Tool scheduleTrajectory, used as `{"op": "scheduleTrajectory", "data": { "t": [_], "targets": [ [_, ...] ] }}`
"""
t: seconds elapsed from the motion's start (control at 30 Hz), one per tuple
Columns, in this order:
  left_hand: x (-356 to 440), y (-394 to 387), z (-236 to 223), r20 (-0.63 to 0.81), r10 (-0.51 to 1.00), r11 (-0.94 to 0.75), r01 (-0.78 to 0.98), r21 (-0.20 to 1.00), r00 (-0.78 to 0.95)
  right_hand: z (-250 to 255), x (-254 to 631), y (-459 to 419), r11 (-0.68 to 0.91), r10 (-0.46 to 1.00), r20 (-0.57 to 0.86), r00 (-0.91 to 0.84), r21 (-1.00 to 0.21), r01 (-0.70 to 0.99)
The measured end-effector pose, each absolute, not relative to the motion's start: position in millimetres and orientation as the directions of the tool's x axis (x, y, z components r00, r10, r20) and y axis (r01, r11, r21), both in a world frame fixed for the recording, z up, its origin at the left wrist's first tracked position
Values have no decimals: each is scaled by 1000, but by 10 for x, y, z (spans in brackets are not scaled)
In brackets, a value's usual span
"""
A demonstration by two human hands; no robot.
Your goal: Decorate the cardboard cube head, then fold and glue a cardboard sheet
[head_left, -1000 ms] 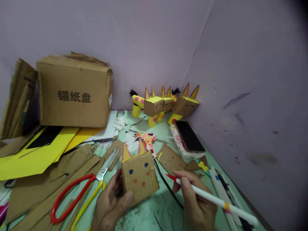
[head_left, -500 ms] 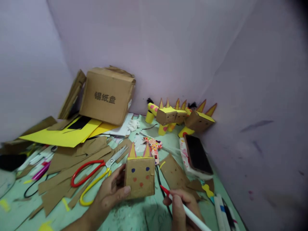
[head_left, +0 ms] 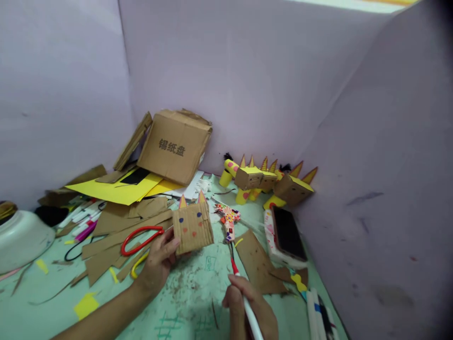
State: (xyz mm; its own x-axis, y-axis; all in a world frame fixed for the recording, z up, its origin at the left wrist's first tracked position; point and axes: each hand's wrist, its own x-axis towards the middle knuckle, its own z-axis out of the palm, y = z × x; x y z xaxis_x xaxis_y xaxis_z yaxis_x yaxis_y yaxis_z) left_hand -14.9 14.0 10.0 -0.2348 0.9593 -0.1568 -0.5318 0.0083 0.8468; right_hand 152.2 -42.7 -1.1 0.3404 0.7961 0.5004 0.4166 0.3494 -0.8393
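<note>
My left hand (head_left: 161,257) grips a small cardboard box head (head_left: 193,229) by its lower left side. Two blue dots and several red dots mark its front, and two pointed yellow-and-pink pieces stand up from its top. In my right hand (head_left: 249,309) is a white marker (head_left: 251,316) with a red tip, pointing up and away, apart from the box. Scissors (head_left: 141,238) with one red and one yellow handle lie behind my left hand, their blades hidden by the box. A flower-patterned glue gun (head_left: 229,222) rests just right of the box.
Cardboard scraps (head_left: 116,241) and yellow sheets (head_left: 113,191) cover the left, below a cardboard carton (head_left: 175,146). Finished-looking cardboard animals (head_left: 293,189) stand at the back. A phone (head_left: 288,233) and several markers (head_left: 314,311) lie right; a white pot (head_left: 24,243) sits far left.
The box has tilted and turned in my left hand, now in front of the scissor blades. The marker in my right hand points more steeply upward. The camera view has shifted.
</note>
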Motion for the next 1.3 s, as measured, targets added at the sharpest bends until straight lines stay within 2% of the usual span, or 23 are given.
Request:
{"op": "scheduleTrajectory", "data": {
  "t": [0.13, 0.27, 0.43, 0.5, 0.87, 1.3],
  "targets": [
    [-141, 132, 75, -127, 986, 51, -531, 846, -107, 6, 1566, -256, 332, 782, 459, 421, -879, 342],
    [-176, 146, -36, -70, 997, 67, -506, 860, 13, 37, 1659, -101, 379, 811, 470, 348, -876, 299],
    [-204, 156, -106, 17, 995, 30, -464, 885, 96, 36, 1613, -78, 395, 903, 388, 185, -919, 2],
    [-194, 138, -85, 48, 991, 16, -454, 891, 129, -3, 1578, -81, 381, 914, 367, 173, -923, -58],
    [-163, 233, -99, 159, 972, -85, -371, 925, 172, -35, 1564, -61, 369, 907, 342, 245, -926, -75],
    [-182, 193, -127, 149, 979, -126, -156, 980, 141, -3, 1582, -32, 325, 917, 271, 293, -933, -153]
  ]
}}
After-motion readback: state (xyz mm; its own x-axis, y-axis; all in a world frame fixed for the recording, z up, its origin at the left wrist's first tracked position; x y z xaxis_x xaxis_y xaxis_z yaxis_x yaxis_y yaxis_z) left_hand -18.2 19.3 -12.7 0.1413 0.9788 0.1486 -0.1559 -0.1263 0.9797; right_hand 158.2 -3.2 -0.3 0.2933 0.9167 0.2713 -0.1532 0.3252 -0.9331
